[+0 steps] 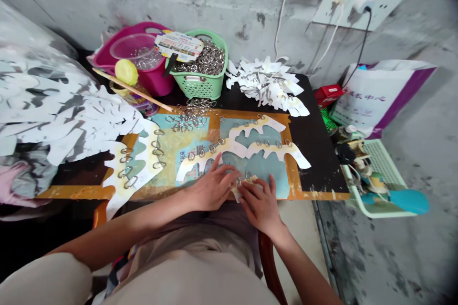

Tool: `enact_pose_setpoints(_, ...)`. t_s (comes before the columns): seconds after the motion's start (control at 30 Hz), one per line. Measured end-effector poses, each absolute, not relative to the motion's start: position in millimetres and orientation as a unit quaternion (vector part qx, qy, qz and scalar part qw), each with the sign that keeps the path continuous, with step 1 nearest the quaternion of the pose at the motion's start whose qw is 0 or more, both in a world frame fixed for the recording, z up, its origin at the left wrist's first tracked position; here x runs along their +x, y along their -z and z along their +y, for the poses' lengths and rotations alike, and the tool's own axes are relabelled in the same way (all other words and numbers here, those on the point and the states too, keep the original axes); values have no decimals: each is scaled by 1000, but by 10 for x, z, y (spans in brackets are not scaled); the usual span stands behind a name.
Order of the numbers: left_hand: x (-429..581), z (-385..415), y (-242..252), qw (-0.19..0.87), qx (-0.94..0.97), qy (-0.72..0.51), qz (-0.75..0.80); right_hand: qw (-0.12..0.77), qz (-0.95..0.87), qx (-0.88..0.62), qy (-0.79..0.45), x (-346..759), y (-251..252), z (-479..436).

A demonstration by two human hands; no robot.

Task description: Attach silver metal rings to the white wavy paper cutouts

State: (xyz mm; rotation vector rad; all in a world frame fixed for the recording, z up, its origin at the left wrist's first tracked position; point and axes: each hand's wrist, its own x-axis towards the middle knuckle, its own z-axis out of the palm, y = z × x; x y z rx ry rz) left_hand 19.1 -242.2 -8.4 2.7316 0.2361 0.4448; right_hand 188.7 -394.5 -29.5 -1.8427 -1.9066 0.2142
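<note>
My left hand [216, 187] and my right hand [260, 202] meet at the table's front edge over a white scalloped cut-out piece [235, 194], mostly hidden beneath them. Both hands have bent fingers closed on this piece; the exact grip is covered. A metal ring [249, 176] shows just beyond my right fingers. Beyond the hands lie similar white pieces with yellowish edges, such as one at centre [211, 153], one to the right [277, 150] and one behind [255, 127]. Metal rings sit along their edges. More ringed pieces [141, 171] lie to the left.
Loose rings [193, 114] are heaped behind the work area. At the back stand a green basket [200, 86] full of rings, a magenta basket [157, 76] and a jar with a stick [138, 93]. White cut-outs pile left [64, 109] and back right [266, 81]. A crate [388, 162] stands right.
</note>
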Motion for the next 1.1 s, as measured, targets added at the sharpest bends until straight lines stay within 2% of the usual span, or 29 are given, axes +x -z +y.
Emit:
enact_pose_setpoints(0.53, 325, -2340, 151, 180, 972, -150, 16, 236, -685, -684, -84, 1877, 282, -3937)
enact_pose_setpoints(0.67, 230, -2501, 256, 164, 965, -196, 65, 232, -676, -693, -94, 1842, 246, -3912)
enact_pose_setpoints(0.83, 198, -2623, 375, 166, 955, -204, 135, 183, -674, -713, -66, 1752, 201, -3813)
enact_pose_setpoints(1.1, 246, -2761, 291, 130, 953, -209, 177, 159, -677, -717, -42, 1724, 265, -3734)
